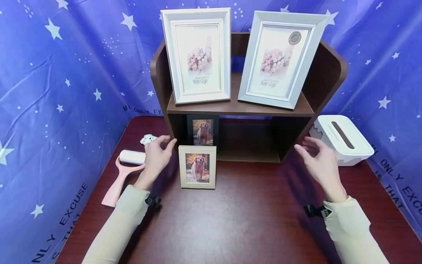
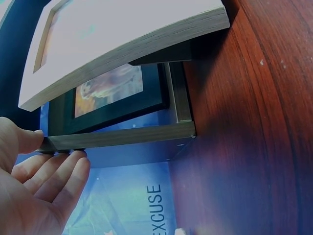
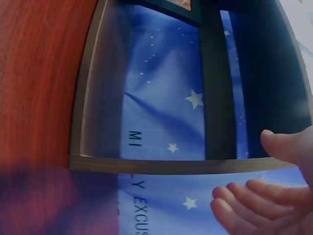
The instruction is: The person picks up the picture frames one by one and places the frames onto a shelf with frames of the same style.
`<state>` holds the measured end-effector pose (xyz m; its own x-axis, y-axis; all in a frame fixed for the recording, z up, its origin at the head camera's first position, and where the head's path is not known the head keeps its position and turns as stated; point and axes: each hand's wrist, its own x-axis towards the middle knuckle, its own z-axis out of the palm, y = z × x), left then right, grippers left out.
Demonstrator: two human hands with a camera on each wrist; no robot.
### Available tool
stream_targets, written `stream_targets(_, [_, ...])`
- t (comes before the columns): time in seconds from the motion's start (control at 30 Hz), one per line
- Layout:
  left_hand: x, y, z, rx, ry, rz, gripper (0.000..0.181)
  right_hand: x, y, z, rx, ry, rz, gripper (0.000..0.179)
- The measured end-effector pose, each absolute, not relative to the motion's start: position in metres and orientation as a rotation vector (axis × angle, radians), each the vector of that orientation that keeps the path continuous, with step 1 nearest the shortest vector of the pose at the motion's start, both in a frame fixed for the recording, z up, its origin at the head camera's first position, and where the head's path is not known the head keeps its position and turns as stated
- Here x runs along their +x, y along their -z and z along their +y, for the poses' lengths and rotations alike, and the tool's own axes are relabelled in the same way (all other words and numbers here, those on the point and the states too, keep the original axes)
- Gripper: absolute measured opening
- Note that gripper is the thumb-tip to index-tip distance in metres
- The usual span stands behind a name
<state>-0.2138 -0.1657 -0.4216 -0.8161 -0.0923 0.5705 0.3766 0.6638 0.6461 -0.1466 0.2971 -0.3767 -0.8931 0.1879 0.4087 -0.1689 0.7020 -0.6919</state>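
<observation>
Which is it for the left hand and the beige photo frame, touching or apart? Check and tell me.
Apart. The head view shows a narrow gap between the left hand and the beige photo frame.

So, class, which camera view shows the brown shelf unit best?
The head view: both tiers and sides of the brown shelf unit show, though partly covered. The left wrist view shows mainly lower left parts; the right wrist view, lower right.

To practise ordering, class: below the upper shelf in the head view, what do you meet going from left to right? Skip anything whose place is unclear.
Pink-handled roller → left grip → small beige picture frame → right grip → slotted white box.
</observation>
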Motion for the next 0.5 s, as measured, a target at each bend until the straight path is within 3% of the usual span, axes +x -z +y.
stream_targets(0.5, [-0.215,0.424,-0.165,-0.233,1.065,-2.271,0.025,-0.162,0.391,0.299,-0.017,-1.172,-2.336,0.040])
